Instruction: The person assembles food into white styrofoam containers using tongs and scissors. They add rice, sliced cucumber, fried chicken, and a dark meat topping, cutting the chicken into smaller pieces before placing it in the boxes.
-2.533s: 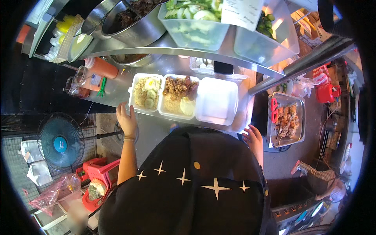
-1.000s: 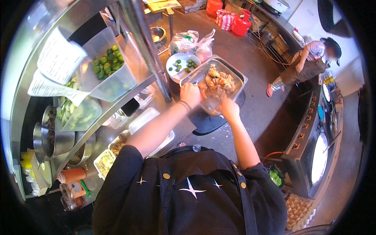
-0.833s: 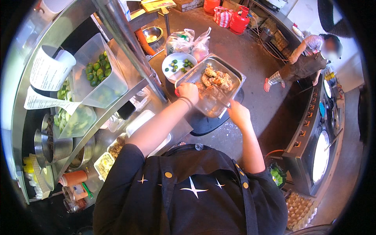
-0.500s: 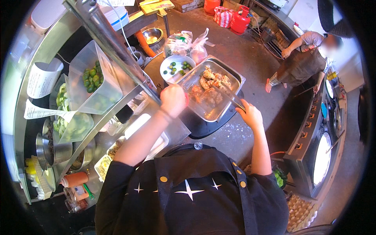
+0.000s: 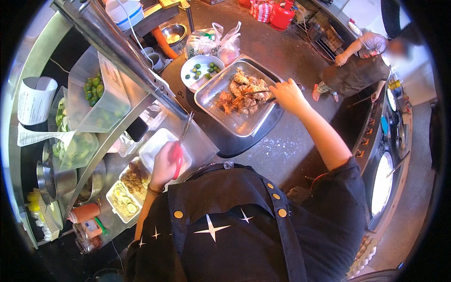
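Red-handled scissors are gripped in my left hand, with their metal blades pointing up and away over the steel counter's edge. My right hand is closed on metal tongs, whose tips touch browned fried meat pieces, which look like chicken. Those pieces lie in a rectangular metal tray on a dark round-edged stand. Below my left hand a white foam takeaway box sits open on the counter, and beside it are brown chopped meat and rice with pale slices.
A white bowl of small green citrus adjoins the tray, with a plastic bag behind. At left, a shelf holds clear tubs. A metal post rises beside the counter. Another person stands by the stove at right.
My left hand has drawn back from the tray to above the foam box, showing the scissors. My right hand has moved farther over the tray, with the tongs now lying sideways across the meat.
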Demonstrator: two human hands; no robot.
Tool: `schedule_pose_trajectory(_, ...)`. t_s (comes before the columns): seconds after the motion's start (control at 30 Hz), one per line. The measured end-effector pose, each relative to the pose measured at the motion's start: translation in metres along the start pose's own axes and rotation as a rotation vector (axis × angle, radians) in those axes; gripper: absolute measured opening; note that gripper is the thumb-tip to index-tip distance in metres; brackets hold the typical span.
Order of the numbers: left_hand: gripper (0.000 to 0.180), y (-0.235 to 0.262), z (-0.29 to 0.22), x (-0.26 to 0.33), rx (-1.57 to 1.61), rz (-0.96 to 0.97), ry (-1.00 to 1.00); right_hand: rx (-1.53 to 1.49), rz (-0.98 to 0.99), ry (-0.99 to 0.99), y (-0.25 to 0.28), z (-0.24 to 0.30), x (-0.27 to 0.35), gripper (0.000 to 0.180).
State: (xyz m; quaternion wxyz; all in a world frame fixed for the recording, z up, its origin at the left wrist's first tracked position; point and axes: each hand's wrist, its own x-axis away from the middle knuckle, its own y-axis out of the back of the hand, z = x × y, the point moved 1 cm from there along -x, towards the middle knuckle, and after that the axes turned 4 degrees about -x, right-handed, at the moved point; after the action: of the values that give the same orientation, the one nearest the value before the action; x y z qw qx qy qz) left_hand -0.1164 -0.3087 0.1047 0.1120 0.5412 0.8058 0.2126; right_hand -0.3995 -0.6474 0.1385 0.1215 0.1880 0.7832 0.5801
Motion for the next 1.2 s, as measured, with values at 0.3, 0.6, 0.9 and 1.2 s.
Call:
schedule_pose_trajectory(0.3,0.031,0.005,0.004,0.026,0.053,-0.098,0.074,0.187,0.178,0.178,0.014,-0.007,-0.037,0.008)
schedule_pose_trajectory(0.6,0.033,0.089,-0.067,0.062,-0.138,-0.560,-0.660,-0.172,-0.107,-0.098,0.047,-0.007,0.041,0.029)
schedule_pose_trajectory(0.9,0.032,0.184,-0.164,0.053,0.244,-1.261,-0.491,-1.160,-0.200,-0.418,-0.004,0.023,0.103,0.031)
schedule_pose_trajectory(1.2,0.029,0.207,-0.160,0.045,0.547,-0.982,-0.390,-1.682,-0.214,-0.438,0.001,0.077,0.090,0.039)
